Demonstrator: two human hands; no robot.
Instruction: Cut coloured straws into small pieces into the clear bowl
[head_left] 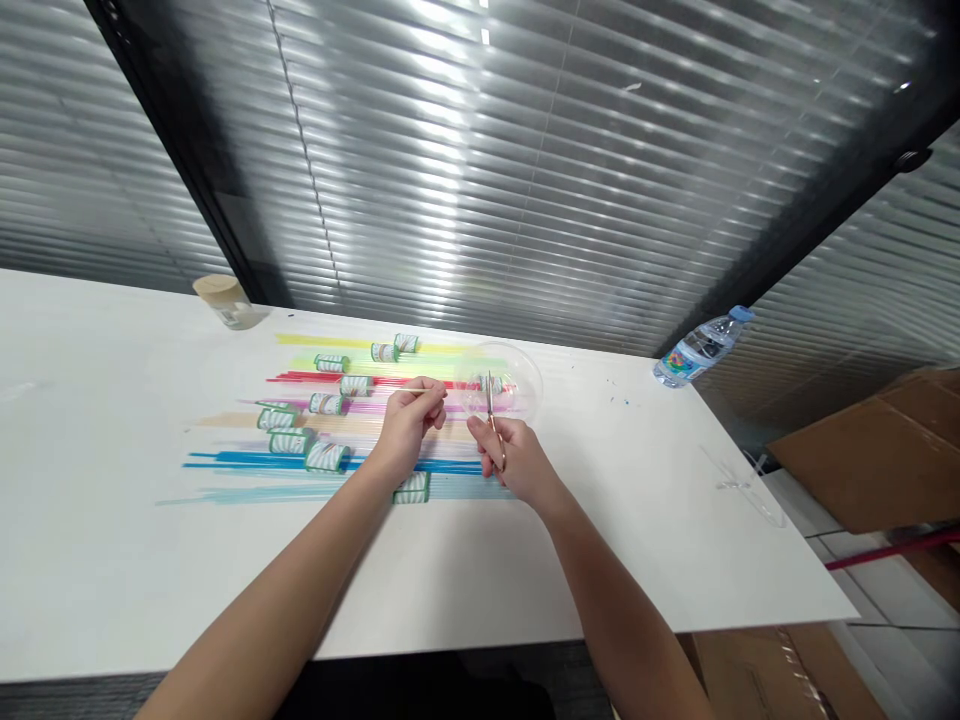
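My left hand (418, 405) is closed in a pinch on a thin pale strip (406, 390), held above the rows of coloured strips. A little to its right, my right hand (516, 455) grips a pair of scissors (491, 405) with rose-gold handles, blades pointing up and away from me. A clear round dish (534, 375) lies behind the blades. Under my hands run bundles of long thin strips: red strips (300, 377), blue strips (240, 460), light blue strips (247, 495) and yellow strips (322, 343). Several patterned, green-edged labels, such as one label (327, 457), lie across them.
A jar (226, 302) with a tan lid stands at the back left of the white table (465, 590). At the back right a water bottle (697, 348) leans. A clear looped plastic piece (742, 487) lies near the right edge, beside cardboard boxes (870, 450). Blinds rise behind.
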